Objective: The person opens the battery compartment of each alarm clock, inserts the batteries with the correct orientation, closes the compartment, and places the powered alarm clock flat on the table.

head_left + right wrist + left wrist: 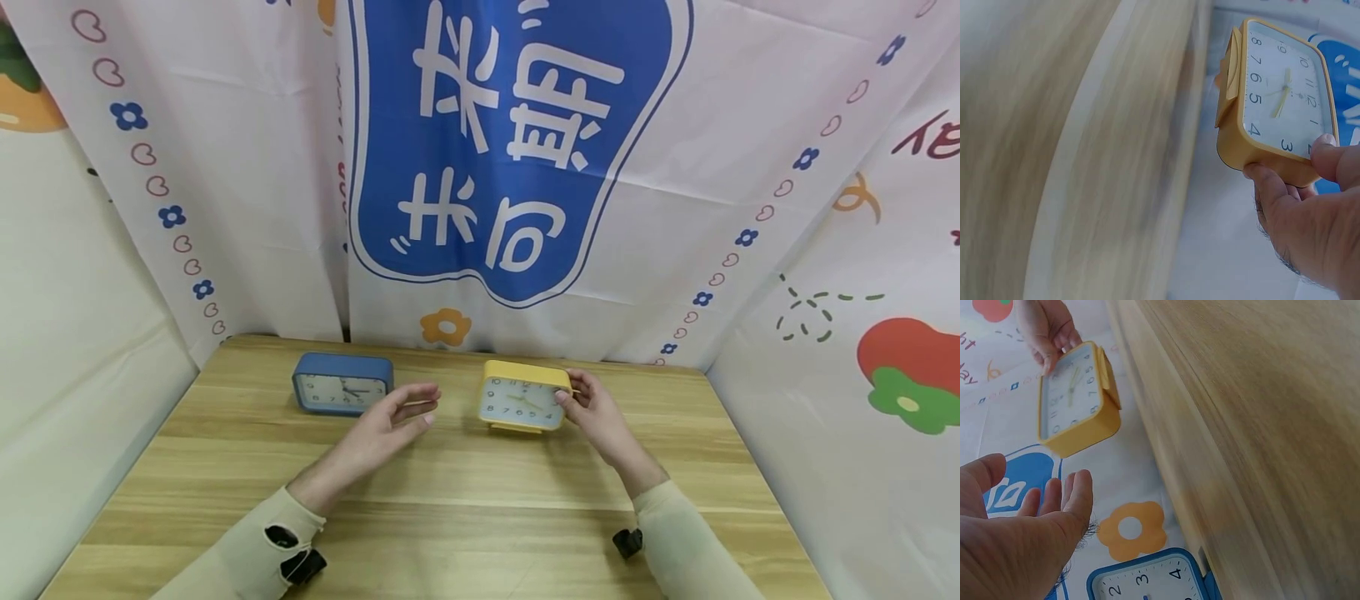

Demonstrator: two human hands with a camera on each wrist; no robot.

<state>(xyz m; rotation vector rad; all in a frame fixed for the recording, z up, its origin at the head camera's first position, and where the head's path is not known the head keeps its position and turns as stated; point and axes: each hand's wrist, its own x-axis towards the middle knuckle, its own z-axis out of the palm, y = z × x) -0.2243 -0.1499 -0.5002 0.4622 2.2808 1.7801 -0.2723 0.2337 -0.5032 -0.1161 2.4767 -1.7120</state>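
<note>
A yellow alarm clock (522, 398) with a white face is held by its right end in my right hand (597, 417). In the right wrist view the thumb presses the face's edge while the fingers (1266, 181) curl behind the yellow clock (1285, 94). My left hand (393, 422) is held out with its fingers extended, between the two clocks and holding nothing. Behind and left of it a blue alarm clock (343, 385) stands on the table, its lower right corner partly covered by that hand in the head view. In the left wrist view only part of the blue clock (1147, 578) shows.
The wooden table (465, 533) reaches back to a white printed cloth (300, 250) with a big blue patch of lettering. White printed side walls (847, 417) border it left and right. Dark wrist devices (303, 567) sit at both sleeves.
</note>
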